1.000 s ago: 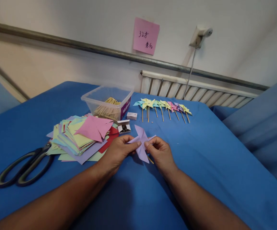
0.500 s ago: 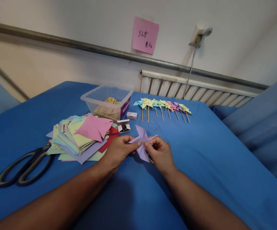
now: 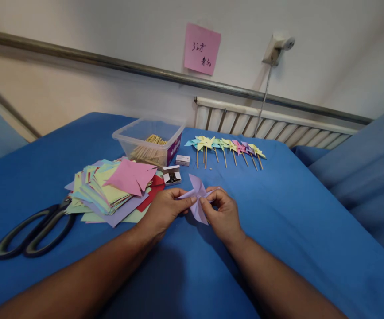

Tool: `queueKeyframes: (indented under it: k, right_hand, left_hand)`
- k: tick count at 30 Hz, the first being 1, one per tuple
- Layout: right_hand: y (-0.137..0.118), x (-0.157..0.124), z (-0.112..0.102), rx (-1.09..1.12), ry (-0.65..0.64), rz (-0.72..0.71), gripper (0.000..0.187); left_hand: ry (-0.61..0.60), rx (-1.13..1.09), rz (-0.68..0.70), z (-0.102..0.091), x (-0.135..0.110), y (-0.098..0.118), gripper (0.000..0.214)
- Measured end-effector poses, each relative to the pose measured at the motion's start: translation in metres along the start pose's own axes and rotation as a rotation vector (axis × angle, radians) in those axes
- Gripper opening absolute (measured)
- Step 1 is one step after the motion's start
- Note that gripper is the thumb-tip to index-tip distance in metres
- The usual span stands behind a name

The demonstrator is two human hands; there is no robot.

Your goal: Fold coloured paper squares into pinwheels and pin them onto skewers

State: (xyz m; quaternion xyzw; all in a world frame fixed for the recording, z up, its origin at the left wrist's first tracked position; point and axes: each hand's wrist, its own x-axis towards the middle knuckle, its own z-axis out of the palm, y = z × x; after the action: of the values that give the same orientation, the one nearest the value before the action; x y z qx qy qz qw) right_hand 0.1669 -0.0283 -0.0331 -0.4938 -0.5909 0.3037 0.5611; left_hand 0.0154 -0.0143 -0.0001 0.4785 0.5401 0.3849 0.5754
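My left hand and right hand are both pinched shut on the small purple folded paper pinwheel, mid-table over the blue cloth table. My fingertips hide its middle. At ten o'clock lies a pile of coloured paper squares, and the big black scissors at nine. A little open white box, maybe of pins, sits close at eleven. A clear plastic tub of wooden sticks and a row of finished paper pinwheels lie around twelve.

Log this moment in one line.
left hand: pinching lilac pinwheel | right hand: pinching it too | nearby: paper stack, scissors
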Motion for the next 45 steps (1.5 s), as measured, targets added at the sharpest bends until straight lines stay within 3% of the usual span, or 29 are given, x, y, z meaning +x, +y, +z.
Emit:
queueKeyframes:
  k: [20, 45]
  right_hand:
    - [-0.0083, -0.0005, -0.0028, -0.074, -0.004, -0.111, 0.016]
    - [-0.0006, 0.0022, -0.0035, -0.059, -0.028, -0.074, 0.012]
  left_hand:
    - [-0.017, 0.0, 0.008, 0.0015, -0.0021, -0.0002, 0.023]
    - [-0.021, 0.002, 0.0, 0.0014, -0.0019, -0.0014, 0.023]
